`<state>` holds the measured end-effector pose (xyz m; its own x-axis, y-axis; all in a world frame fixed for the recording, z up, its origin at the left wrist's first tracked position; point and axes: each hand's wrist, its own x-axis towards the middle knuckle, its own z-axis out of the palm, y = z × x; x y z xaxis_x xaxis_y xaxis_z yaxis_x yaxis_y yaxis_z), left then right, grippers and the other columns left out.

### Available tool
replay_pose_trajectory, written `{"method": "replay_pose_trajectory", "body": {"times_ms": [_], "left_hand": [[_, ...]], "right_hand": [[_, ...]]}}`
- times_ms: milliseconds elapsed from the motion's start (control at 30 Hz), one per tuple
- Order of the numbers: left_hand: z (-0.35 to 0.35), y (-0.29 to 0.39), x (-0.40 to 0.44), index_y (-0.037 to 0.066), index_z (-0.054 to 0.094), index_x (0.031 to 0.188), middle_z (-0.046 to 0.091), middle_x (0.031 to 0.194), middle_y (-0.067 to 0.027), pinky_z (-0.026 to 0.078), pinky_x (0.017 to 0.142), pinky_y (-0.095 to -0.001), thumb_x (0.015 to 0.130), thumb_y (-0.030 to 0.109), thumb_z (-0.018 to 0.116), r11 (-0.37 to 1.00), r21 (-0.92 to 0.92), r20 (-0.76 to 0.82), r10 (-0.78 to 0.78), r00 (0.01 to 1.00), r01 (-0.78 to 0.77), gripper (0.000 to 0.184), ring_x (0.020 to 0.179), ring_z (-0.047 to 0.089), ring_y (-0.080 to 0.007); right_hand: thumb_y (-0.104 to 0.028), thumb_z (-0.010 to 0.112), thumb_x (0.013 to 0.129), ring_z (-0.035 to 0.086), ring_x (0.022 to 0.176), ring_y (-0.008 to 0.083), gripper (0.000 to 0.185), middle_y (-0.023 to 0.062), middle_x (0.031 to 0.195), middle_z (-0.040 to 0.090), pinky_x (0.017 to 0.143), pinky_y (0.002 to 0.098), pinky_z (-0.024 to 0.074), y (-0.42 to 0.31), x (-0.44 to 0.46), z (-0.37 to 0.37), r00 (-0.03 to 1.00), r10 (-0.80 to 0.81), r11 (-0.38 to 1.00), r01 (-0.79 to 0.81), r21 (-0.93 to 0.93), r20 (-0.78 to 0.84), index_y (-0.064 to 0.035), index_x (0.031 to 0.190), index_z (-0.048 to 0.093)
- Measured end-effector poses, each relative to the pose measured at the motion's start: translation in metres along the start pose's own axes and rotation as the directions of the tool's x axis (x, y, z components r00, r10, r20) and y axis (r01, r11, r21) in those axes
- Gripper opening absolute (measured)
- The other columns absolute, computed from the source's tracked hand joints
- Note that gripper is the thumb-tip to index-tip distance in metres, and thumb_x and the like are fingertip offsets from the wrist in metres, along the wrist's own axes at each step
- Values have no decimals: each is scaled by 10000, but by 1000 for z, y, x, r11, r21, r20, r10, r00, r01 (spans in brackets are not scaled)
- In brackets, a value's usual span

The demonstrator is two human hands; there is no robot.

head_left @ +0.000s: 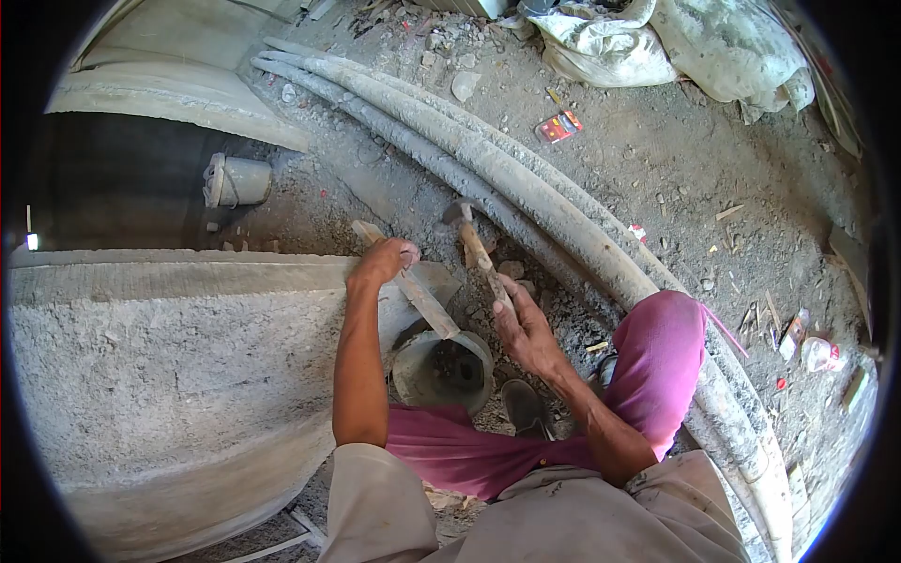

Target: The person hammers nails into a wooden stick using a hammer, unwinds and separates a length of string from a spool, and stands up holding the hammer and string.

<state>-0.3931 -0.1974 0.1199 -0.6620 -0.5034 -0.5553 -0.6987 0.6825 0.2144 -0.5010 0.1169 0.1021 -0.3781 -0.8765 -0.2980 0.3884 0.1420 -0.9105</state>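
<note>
Crouching over dusty ground, a person in purple trousers (657, 352) is planting a dark shoe (526, 408) beside an open bucket (404, 373); the wide mouth is facing up, close to the person's legs. Above the bucket, the right hand (527, 328) is closing its grip around the wooden handle of a hammer-like tool (484, 265); the tool's head is pointing away from the body, too blurred to identify exactly. To its left, the left hand (380, 263) is pinching a pale, flat strip (428, 302), apparently wood, its grip narrow around the upper part; the strip is slanting down toward the bucket's rim, though whether it is touching cannot be told. For good handling, the left fingers would best be staying well clear of the tool's head, with the strip bearing on something firm rather than hanging free; a loose wrist and short, square strokes would likely be giving better control than a wide swing. Beside the left arm, a rough concrete block (188, 357) is stretching along the ground; beyond the tool, long dusty pipes (535, 178) are curving past; farther out, a second bucket (246, 181) is lying tipped, a red packet (560, 126) is resting on the dirt, and pale sacks (610, 52) are slumping.
</note>
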Motion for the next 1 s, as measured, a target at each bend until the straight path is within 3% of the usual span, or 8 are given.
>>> {"method": "replay_pose_trajectory", "body": {"times_ms": [167,233,333,467,533,767,867,1000], "left_hand": [[-2,6,-5,43,679,1000,695,920,-121,490,813,-366,875,119,595,999,32,3,-15,1000,15,168,876,653,-271],[-1,3,-3,41,678,998,694,915,-123,490,813,-366,879,116,591,1000,20,-24,-12,1000,12,166,873,653,-275],[-1,3,-3,43,677,1014,694,915,-126,491,821,-361,879,116,596,999,34,-18,-24,1000,24,174,872,655,-273],[-1,1,-2,136,705,1063,691,1003,-154,492,848,-413,885,212,612,996,57,13,-68,998,67,214,956,648,-331],[1,-3,1,142,707,1061,691,1001,-154,493,850,-414,885,217,614,994,77,11,-76,997,75,213,953,648,-331],[-2,-2,4,130,731,970,694,967,-157,494,841,-416,862,206,609,990,101,21,-96,995,93,180,941,653,-338],[3,-10,7,119,733,947,696,940,-159,495,831,-410,852,194,605,996,60,15,-72,997,71,176,924,659,-334],[1,-6,2,102,729,937,697,918,-162,496,823,-397,851,178,595,997,63,0,-54,999,54,177,898,667,-322]], "right_hand": [[-269,436,1017,556,1101,252,506,179,1244,560,963,376,422,-13,6,14,983,178,962,-181,206,35,-66,1460,300],[-277,404,1025,510,1177,257,508,193,1310,511,996,374,399,16,13,24,989,-136,991,135,-19,-63,-70,1473,286],[-290,380,1029,509,1175,274,513,198,1320,498,1000,372,394,27,12,41,969,-210,970,189,-156,-128,-74,1483,274],[-306,375,1028,504,1215,307,515,222,1345,489,1017,386,388,17,18,54,970,-204,979,200,-38,-130,-73,1478,281],[-308,384,1026,526,1182,315,521,221,1317,511,1012,391,396,8,20,55,997,28,997,-23,77,-67,-83,1482,274],[-308,404,1023,556,936,235,515,168,1089,576,876,370,449,29,37,43,997,-75,990,76,-117,14,-95,1480,300],[-307,411,1024,529,975,200,516,136,1107,563,900,331,435,6,27,43,983,106,981,-78,178,-152,-87,1479,303],[-293,416,1020,545,1099,268,519,198,1209,570,967,359,412,39,38,50,964,-93,995,102,21,-248,-85,1481,298]]}}
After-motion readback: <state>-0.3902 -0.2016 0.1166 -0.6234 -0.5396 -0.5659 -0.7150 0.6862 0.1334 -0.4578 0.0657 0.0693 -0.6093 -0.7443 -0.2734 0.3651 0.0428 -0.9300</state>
